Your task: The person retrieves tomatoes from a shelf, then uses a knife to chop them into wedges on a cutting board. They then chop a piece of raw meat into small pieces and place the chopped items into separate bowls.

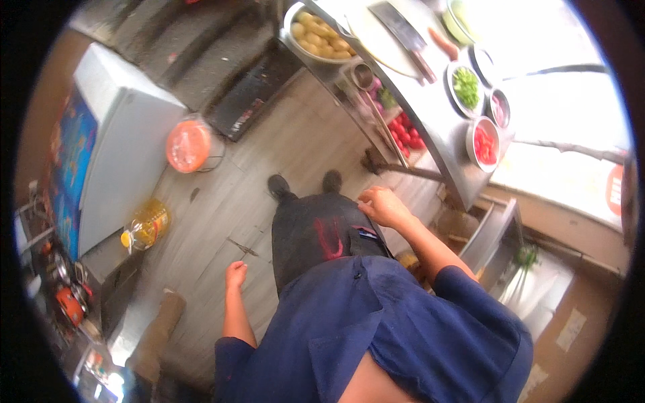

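Note:
My left hand (pixel 236 275) hangs over the floor beside my leg, its fingers curled in, and nothing shows in it. On the other side, my right hand (pixel 384 205) is beside the dark apron (pixel 322 226), its fingers loosely bent and a little apart, with no object in it. Beyond it stands a metal table (pixel 428 108). A cleaver (pixel 400 35) lies across a round cutting board (pixel 370 32), near an orange-brown root vegetable (pixel 443 44). Bowls hold chopped green vegetable (pixel 466 88), red pieces (pixel 485 146) and pinkish pieces (pixel 499 111).
Potatoes (pixel 320 35) fill a basin beside the table; red vegetables (pixel 405 133) sit on its lower shelf. At left are a white freezer-like cabinet (pixel 131 146), a bucket with an orange lid (pixel 189 146) and an oil bottle (pixel 148 224). Steps (pixel 191 50) rise beyond a black mat (pixel 254 93).

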A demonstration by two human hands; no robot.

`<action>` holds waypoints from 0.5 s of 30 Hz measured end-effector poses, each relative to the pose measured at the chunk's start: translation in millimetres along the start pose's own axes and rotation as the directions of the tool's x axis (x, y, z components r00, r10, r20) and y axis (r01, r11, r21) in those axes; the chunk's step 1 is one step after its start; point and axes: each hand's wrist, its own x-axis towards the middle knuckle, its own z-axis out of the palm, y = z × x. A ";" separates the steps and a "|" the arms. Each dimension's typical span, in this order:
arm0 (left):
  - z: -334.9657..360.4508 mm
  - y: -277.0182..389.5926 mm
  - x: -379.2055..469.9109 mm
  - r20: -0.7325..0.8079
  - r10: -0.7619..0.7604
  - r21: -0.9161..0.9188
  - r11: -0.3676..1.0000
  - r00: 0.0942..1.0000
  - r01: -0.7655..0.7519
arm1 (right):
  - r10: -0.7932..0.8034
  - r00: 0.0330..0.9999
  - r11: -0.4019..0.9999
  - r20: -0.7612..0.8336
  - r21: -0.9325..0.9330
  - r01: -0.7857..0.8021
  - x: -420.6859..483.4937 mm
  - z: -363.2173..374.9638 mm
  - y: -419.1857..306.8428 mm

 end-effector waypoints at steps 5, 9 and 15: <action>23.3 67.6 -4.9 0.058 0.080 0.034 0.996 0.995 -0.082 | 0.171 0.965 0.973 0.199 0.119 -0.197 0.3 42.9 91.5; 62.5 105.4 -14.6 -0.013 0.180 0.014 0.984 0.984 -0.180 | 0.340 0.940 0.926 -0.009 0.176 -0.333 39.6 89.9 206.2; 109.8 70.0 -13.8 0.019 0.145 0.264 0.954 0.989 -0.145 | 0.576 0.607 0.806 -0.548 0.257 -0.533 162.8 92.9 409.1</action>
